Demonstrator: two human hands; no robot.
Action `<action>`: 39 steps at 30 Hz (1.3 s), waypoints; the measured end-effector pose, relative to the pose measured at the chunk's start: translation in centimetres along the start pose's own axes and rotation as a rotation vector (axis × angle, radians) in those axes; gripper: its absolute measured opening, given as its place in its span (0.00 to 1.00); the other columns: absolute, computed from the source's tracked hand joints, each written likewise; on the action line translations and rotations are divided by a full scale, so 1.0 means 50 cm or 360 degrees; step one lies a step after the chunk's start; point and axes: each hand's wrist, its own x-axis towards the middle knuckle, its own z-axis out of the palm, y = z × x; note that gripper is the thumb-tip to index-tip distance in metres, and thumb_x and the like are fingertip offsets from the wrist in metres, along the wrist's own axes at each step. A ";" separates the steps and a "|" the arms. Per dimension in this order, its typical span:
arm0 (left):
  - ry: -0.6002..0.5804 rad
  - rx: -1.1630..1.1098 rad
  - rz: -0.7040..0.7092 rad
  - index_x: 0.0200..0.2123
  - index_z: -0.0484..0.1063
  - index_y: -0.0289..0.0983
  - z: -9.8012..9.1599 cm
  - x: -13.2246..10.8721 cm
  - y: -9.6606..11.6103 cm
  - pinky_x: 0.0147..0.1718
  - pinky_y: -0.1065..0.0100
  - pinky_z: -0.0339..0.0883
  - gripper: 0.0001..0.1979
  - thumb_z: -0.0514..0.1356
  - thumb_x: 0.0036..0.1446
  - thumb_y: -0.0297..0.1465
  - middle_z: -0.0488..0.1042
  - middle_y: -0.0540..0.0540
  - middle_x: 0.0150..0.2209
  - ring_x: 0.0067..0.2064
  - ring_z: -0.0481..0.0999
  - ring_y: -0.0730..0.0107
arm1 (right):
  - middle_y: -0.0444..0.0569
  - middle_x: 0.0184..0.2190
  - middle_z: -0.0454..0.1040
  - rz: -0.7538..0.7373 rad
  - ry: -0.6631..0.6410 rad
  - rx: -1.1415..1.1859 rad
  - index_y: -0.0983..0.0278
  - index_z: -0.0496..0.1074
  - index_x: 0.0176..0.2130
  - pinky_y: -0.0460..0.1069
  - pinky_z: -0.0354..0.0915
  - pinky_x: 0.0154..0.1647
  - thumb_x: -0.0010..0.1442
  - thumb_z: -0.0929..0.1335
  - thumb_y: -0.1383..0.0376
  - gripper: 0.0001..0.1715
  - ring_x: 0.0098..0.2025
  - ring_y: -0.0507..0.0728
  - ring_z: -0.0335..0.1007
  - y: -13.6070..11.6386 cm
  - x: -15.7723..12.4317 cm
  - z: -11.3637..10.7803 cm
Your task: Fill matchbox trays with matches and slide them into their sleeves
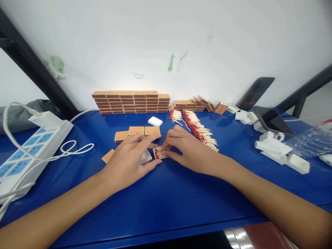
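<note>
Counter: deep blue surface (181,200) against a white wall.
Power strip: white with blue socket panels (18,166), at the far left.
Matchbox stack: orange-and-brown boxes (127,103) in neat layers along the wall.
Left hand: (129,162) palm down, released, thumb and forefinger spread either side of a small tray.
Right hand: (183,147) fingers curled, tips at the tray's right end; cannot tell whether they grasp a match.
Match heap: red-tipped sticks (198,131), behind the right hand.
Small tray: white-edged (154,154), lying between the hands at centre, part-hidden by fingers.
Matches: red-headed (159,153), inside that tray.
</note>
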 end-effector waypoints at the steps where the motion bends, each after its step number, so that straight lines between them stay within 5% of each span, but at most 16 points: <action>1: -0.0004 -0.0007 -0.0003 0.67 0.65 0.44 0.001 0.000 0.000 0.55 0.51 0.74 0.31 0.69 0.65 0.39 0.84 0.46 0.50 0.55 0.80 0.53 | 0.51 0.39 0.76 0.0001 -0.0007 0.0017 0.61 0.77 0.40 0.57 0.67 0.48 0.70 0.70 0.69 0.05 0.45 0.61 0.68 -0.001 0.000 -0.001; 5: -0.0029 -0.0031 -0.0040 0.67 0.66 0.46 0.001 -0.001 0.000 0.56 0.50 0.74 0.31 0.69 0.65 0.39 0.84 0.47 0.51 0.56 0.79 0.52 | 0.50 0.38 0.77 0.0061 0.0116 -0.0008 0.61 0.77 0.39 0.56 0.65 0.48 0.71 0.70 0.64 0.06 0.44 0.61 0.69 0.039 0.006 -0.015; 9: -0.0052 -0.0033 -0.0055 0.66 0.68 0.45 0.002 0.000 0.000 0.55 0.50 0.75 0.28 0.69 0.65 0.39 0.84 0.47 0.50 0.55 0.79 0.52 | 0.52 0.35 0.77 0.0346 0.0425 -0.0366 0.61 0.77 0.36 0.59 0.62 0.49 0.69 0.71 0.61 0.09 0.43 0.64 0.69 0.143 0.019 -0.039; 15: -0.0030 -0.0030 -0.0044 0.66 0.67 0.46 0.003 0.000 -0.001 0.55 0.51 0.75 0.28 0.68 0.66 0.40 0.83 0.46 0.52 0.56 0.79 0.52 | 0.57 0.40 0.76 0.0467 0.0267 -0.0632 0.62 0.79 0.39 0.61 0.60 0.51 0.66 0.72 0.60 0.08 0.48 0.67 0.65 0.233 0.039 -0.031; 22: -0.0015 -0.0033 -0.0015 0.66 0.67 0.46 0.004 -0.001 -0.001 0.54 0.51 0.75 0.28 0.68 0.66 0.39 0.84 0.46 0.51 0.55 0.79 0.53 | 0.57 0.40 0.77 0.0442 0.0182 -0.0590 0.63 0.76 0.35 0.59 0.60 0.48 0.68 0.69 0.63 0.09 0.46 0.65 0.65 0.226 0.036 -0.018; 33: -0.0012 -0.0048 0.0007 0.66 0.67 0.44 0.004 -0.002 -0.002 0.53 0.54 0.75 0.29 0.69 0.65 0.37 0.83 0.48 0.50 0.53 0.79 0.55 | 0.54 0.38 0.77 0.0217 -0.0071 -0.0363 0.60 0.75 0.36 0.59 0.62 0.50 0.71 0.68 0.60 0.11 0.46 0.64 0.66 0.158 0.010 -0.060; 39: -0.0030 -0.0046 0.0011 0.66 0.67 0.44 0.003 -0.001 -0.002 0.54 0.53 0.75 0.29 0.69 0.65 0.37 0.84 0.49 0.49 0.54 0.78 0.55 | 0.52 0.36 0.77 0.0235 0.0094 -0.0270 0.61 0.74 0.36 0.57 0.61 0.49 0.70 0.69 0.64 0.07 0.45 0.63 0.66 0.163 0.025 -0.035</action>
